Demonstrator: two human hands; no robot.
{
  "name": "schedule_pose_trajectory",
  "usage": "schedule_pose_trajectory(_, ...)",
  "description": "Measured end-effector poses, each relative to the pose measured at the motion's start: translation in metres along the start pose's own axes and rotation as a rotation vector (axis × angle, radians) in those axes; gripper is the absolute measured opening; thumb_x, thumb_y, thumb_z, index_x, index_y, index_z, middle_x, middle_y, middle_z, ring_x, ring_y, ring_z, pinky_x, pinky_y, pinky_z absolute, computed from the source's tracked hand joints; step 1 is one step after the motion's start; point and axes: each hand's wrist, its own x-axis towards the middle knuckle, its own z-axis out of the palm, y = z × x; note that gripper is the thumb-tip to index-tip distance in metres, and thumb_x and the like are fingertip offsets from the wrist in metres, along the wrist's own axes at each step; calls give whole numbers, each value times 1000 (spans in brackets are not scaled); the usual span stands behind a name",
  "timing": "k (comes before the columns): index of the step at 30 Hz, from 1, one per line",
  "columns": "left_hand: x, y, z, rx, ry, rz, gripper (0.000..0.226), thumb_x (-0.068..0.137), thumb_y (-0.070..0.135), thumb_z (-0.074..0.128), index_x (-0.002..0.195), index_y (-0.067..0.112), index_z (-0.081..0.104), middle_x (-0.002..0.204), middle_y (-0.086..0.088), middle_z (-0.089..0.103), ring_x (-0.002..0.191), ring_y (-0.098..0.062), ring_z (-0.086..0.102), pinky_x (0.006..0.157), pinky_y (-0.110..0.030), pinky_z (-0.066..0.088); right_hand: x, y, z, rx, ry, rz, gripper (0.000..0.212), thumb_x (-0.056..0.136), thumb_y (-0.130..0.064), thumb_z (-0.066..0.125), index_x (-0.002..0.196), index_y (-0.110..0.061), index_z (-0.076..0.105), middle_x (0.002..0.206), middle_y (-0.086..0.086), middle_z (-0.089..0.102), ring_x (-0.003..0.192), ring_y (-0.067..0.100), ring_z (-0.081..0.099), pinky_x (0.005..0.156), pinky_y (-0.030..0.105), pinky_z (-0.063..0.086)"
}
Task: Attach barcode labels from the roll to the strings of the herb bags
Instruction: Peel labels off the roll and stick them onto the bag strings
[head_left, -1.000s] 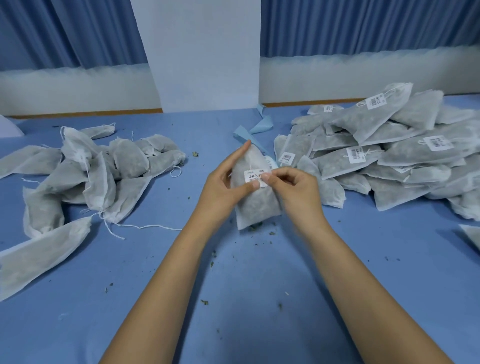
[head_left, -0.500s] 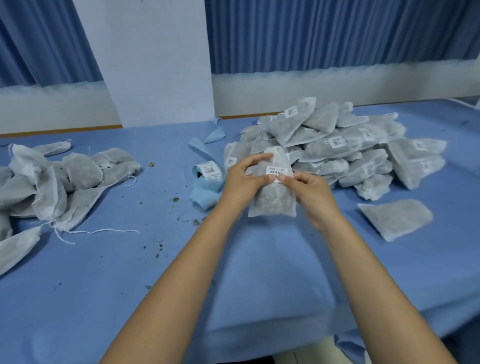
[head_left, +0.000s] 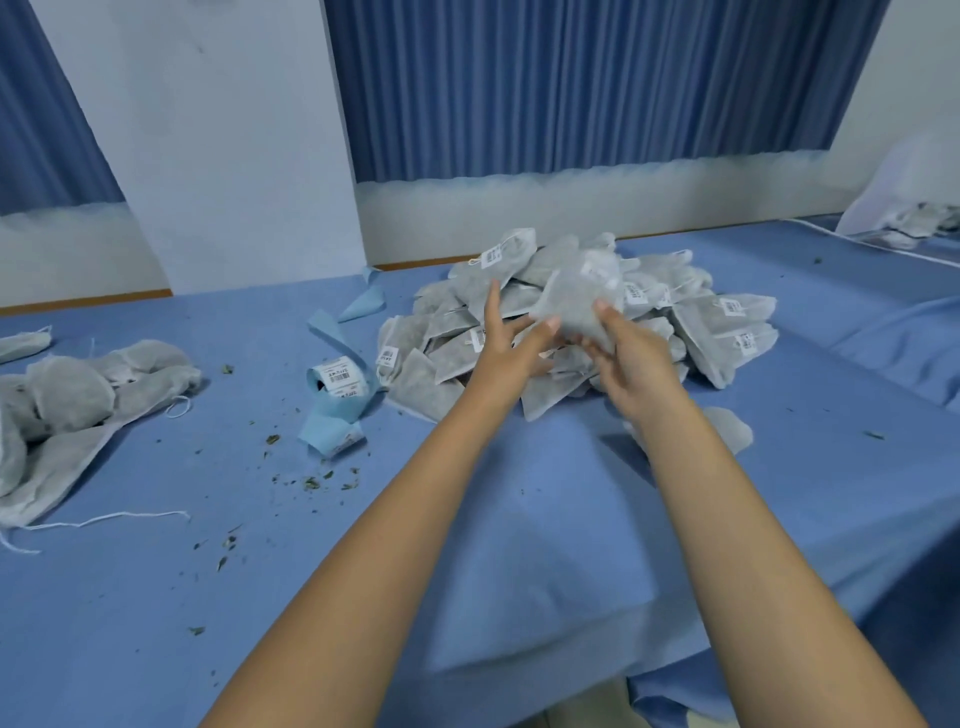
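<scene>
A grey mesh herb bag (head_left: 576, 299) with a white label near its top is blurred in the air over the heap of labelled bags (head_left: 727, 327). My right hand (head_left: 626, 364) pinches its lower edge, thumb on the front. My left hand (head_left: 506, 345) is spread with straight fingers, its fingertips at the bag's lower left corner. The barcode label roll (head_left: 338, 378) lies on the blue table (head_left: 519, 493), left of both hands, with blue backing tape trailing from it.
Unlabelled bags (head_left: 78, 395) with loose white strings are heaped at the left. One single bag (head_left: 732, 428) lies right of my right forearm. Herb crumbs are scattered near the roll. The table's front edge drops off at the lower right. More bags (head_left: 919, 223) sit far right.
Both hands have carried the labelled bag away from me and up over the labelled heap. My left hand has let go of it and spread open. The camera has swung right.
</scene>
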Motion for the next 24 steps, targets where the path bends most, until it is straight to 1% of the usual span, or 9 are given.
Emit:
schedule_pose_trajectory(2,2,5,4,38,-25,4,81,97,28,58,153,37,0,144,-13,48,121,-21,59,103,-41,48,16,-11,6,260,54,43,27,95,-23,59,112,-2,55,113,11,57,104,20,65,91,24,52)
schedule_pose_trajectory(4,3,7,5,77,-21,12,75,97,28,56,153,34,6,144,-12,48,127,-21,54,104,-41,47,25,-11,13,295,39,125,24,96,-21,57,111,-4,52,113,13,51,110,22,63,96,26,50)
schedule_pose_trajectory(6,3,8,2,96,-6,8,68,98,27,55,153,30,15,140,-9,52,125,-20,55,102,-37,48,24,1,19,112,12,147,7,97,-9,51,94,-6,56,96,9,58,96,17,62,90,24,51)
schedule_pose_trajectory(9,0,6,-10,141,31,-16,50,99,27,55,145,25,36,128,-7,60,115,-16,60,100,-32,49,13,25,34,-32,-4,114,15,93,3,49,82,-1,59,74,8,62,73,14,56,68,16,52)
schedule_pose_trajectory(13,-5,-4,-36,239,127,-12,20,100,21,51,117,16,60,108,0,64,104,-16,60,98,-32,49,-8,53,67,-159,-100,88,19,91,8,45,84,2,62,80,16,62,72,21,60,64,22,51)
schedule_pose_trajectory(16,-10,-8,-63,261,236,-15,22,100,16,44,108,12,65,99,0,66,95,-17,62,87,-33,53,-25,74,97,-254,-144,72,28,89,9,44,78,-5,64,76,13,63,69,18,59,56,20,47)
schedule_pose_trajectory(20,-25,-7,-118,396,360,74,29,98,10,40,83,21,63,81,10,64,75,-3,58,67,-17,45,-43,109,139,-285,-217,80,29,85,13,43,86,0,68,89,17,63,83,22,55,69,28,43)
schedule_pose_trajectory(22,-38,-4,-149,441,404,91,30,97,9,40,83,20,64,82,11,65,73,3,59,64,-10,43,-53,131,166,-308,-250,80,26,85,13,43,89,4,67,87,16,63,82,20,57,70,27,44)
schedule_pose_trajectory(24,-54,0,-182,461,492,104,31,96,7,41,81,19,65,82,10,66,75,0,60,65,-8,42,-62,157,195,-351,-303,82,23,87,12,42,86,7,64,84,15,60,76,16,57,70,26,44)
